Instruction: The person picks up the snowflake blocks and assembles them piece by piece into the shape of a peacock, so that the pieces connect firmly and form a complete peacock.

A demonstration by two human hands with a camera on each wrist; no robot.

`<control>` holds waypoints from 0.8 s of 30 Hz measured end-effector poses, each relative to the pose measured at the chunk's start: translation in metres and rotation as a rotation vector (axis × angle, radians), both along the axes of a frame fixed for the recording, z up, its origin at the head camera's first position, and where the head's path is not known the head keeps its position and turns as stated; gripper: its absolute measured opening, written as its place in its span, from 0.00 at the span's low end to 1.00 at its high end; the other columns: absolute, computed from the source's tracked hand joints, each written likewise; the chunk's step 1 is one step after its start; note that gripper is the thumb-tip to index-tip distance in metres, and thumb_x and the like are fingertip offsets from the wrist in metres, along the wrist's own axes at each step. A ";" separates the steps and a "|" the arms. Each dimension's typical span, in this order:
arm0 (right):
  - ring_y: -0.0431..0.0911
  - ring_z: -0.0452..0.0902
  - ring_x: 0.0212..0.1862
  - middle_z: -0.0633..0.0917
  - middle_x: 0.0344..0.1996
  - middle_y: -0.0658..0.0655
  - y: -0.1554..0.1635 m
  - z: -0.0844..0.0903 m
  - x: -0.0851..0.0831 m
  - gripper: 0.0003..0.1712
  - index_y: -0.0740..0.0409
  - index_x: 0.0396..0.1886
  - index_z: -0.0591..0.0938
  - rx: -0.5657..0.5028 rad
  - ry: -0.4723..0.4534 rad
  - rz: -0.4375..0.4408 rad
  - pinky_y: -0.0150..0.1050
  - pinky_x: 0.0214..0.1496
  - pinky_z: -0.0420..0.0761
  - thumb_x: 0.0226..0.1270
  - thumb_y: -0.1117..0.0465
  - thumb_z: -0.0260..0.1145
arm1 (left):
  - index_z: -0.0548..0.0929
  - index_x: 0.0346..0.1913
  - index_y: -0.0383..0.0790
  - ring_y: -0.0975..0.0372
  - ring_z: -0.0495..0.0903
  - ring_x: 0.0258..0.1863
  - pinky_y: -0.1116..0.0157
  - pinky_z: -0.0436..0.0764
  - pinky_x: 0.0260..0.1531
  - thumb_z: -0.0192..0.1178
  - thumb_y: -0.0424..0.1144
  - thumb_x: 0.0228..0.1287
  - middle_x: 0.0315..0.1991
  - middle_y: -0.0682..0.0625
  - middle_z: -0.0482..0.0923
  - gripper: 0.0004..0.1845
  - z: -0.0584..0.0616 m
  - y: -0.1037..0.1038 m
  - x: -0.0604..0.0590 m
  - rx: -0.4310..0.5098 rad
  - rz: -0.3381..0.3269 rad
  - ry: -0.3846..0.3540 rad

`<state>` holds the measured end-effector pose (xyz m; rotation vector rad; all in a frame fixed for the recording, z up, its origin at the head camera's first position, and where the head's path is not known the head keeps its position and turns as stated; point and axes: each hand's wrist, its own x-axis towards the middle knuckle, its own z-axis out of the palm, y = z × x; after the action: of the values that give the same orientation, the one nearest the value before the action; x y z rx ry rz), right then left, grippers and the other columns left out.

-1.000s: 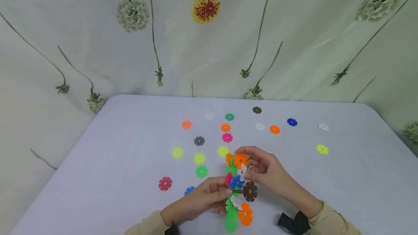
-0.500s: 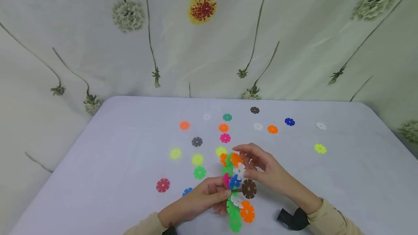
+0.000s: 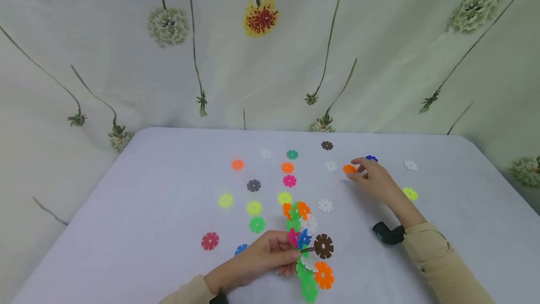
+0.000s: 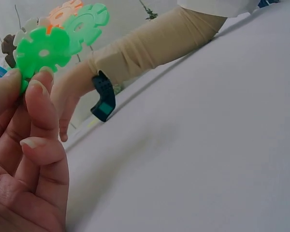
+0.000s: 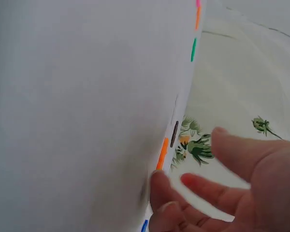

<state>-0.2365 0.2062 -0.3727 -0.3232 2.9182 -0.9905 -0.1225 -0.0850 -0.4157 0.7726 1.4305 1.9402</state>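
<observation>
**Left hand pinching disc cluster, right hand reaching to loose orange disc**

Left hand (image 3: 263, 259) pinching disc cluster (image 3: 308, 243) at its near-middle, held just above table (image 3: 147, 210). Right hand (image 3: 373, 179) with fingers loosely spread, fingertips touching orange disc (image 3: 348, 169) far right of centre; not yet gripped. Likely light, stiff, smooth plastic: thin flat rounds, notched rims. Probably best pinched edge-on across faces. Cluster joints friction-fit, could pop if squeezed. Cloth-covered table, matte.

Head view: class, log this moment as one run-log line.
left hand grips linked disc cluster | right hand reaches orange disc, grasp unclear | loose discs on table
</observation>
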 end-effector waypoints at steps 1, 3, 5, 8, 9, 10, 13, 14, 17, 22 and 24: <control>0.56 0.71 0.38 0.75 0.41 0.67 0.002 -0.002 -0.005 0.25 0.72 0.57 0.70 0.023 -0.004 -0.015 0.47 0.38 0.75 0.67 0.59 0.61 | 0.69 0.36 0.15 0.67 0.72 0.21 0.75 0.74 0.26 0.53 0.30 0.68 0.25 0.49 0.77 0.14 0.000 0.000 0.001 0.005 -0.001 0.002; 0.57 0.70 0.39 0.75 0.38 0.67 0.003 -0.005 -0.013 0.25 0.72 0.55 0.70 0.055 -0.016 -0.032 0.47 0.39 0.74 0.66 0.58 0.62 | 0.69 0.35 0.16 0.67 0.72 0.21 0.74 0.75 0.26 0.53 0.29 0.68 0.24 0.43 0.76 0.13 -0.001 0.000 0.001 0.001 0.000 0.006; 0.56 0.68 0.37 0.74 0.35 0.65 0.003 -0.007 -0.018 0.24 0.72 0.51 0.72 0.068 -0.023 -0.044 0.47 0.37 0.73 0.64 0.58 0.64 | 0.69 0.35 0.16 0.66 0.72 0.21 0.74 0.75 0.25 0.52 0.29 0.68 0.24 0.34 0.74 0.13 -0.001 0.000 0.002 0.000 0.004 0.016; 0.55 0.68 0.35 0.74 0.33 0.63 0.002 -0.010 -0.022 0.20 0.70 0.45 0.72 0.057 -0.027 -0.054 0.45 0.36 0.72 0.60 0.61 0.67 | 0.69 0.35 0.16 0.66 0.72 0.21 0.74 0.74 0.25 0.52 0.29 0.68 0.25 0.29 0.71 0.12 -0.002 0.000 0.002 -0.008 0.005 0.015; 0.55 0.68 0.35 0.74 0.32 0.63 0.002 -0.011 -0.022 0.18 0.70 0.43 0.72 0.046 -0.020 -0.053 0.45 0.36 0.72 0.60 0.62 0.67 | 0.69 0.35 0.16 0.66 0.72 0.21 0.74 0.74 0.25 0.52 0.29 0.68 0.25 0.28 0.71 0.12 -0.002 0.000 0.001 -0.012 0.005 0.015; 0.55 0.69 0.36 0.75 0.33 0.63 0.002 -0.013 -0.021 0.16 0.69 0.41 0.73 0.035 -0.010 -0.052 0.45 0.37 0.73 0.60 0.63 0.67 | 0.70 0.36 0.16 0.66 0.72 0.21 0.74 0.74 0.25 0.52 0.29 0.68 0.25 0.28 0.71 0.12 -0.002 0.000 0.001 -0.014 0.005 0.013; 0.53 0.72 0.35 0.78 0.34 0.62 0.001 -0.014 -0.014 0.10 0.68 0.39 0.74 -0.036 0.037 -0.031 0.42 0.36 0.75 0.62 0.67 0.65 | 0.70 0.35 0.16 0.66 0.72 0.21 0.74 0.74 0.25 0.52 0.29 0.68 0.25 0.30 0.72 0.12 -0.002 0.001 0.001 -0.019 0.011 0.012; 0.53 0.73 0.34 0.79 0.33 0.62 0.000 -0.013 -0.009 0.08 0.67 0.38 0.75 -0.081 0.054 -0.021 0.41 0.34 0.77 0.62 0.69 0.63 | 0.70 0.35 0.16 0.66 0.72 0.21 0.74 0.74 0.25 0.52 0.29 0.68 0.25 0.30 0.72 0.12 -0.002 0.001 0.001 -0.023 0.012 0.013; 0.53 0.76 0.31 0.81 0.32 0.62 -0.008 -0.003 0.015 0.05 0.67 0.39 0.77 -0.278 0.084 0.037 0.36 0.30 0.79 0.64 0.71 0.61 | 0.69 0.35 0.16 0.66 0.72 0.21 0.74 0.74 0.25 0.52 0.29 0.68 0.24 0.40 0.75 0.13 -0.001 0.002 0.000 -0.032 0.014 0.005; 0.54 0.77 0.29 0.81 0.30 0.65 -0.030 0.017 0.060 0.05 0.68 0.39 0.78 -0.601 0.083 0.276 0.36 0.29 0.80 0.63 0.72 0.61 | 0.70 0.36 0.16 0.67 0.72 0.22 0.74 0.74 0.25 0.53 0.30 0.68 0.26 0.52 0.77 0.14 0.000 0.001 0.001 -0.039 0.007 -0.013; 0.53 0.78 0.28 0.81 0.29 0.65 -0.038 0.020 0.072 0.05 0.68 0.40 0.77 -0.681 0.059 0.352 0.37 0.29 0.81 0.64 0.73 0.60 | 0.70 0.37 0.15 0.67 0.72 0.22 0.74 0.74 0.25 0.53 0.30 0.68 0.26 0.52 0.77 0.14 0.000 0.001 0.001 -0.038 0.005 -0.014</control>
<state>-0.1650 0.1685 -0.3529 -0.8559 2.3346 -1.8764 -0.1215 -0.0842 -0.4154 0.7374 1.4581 1.9136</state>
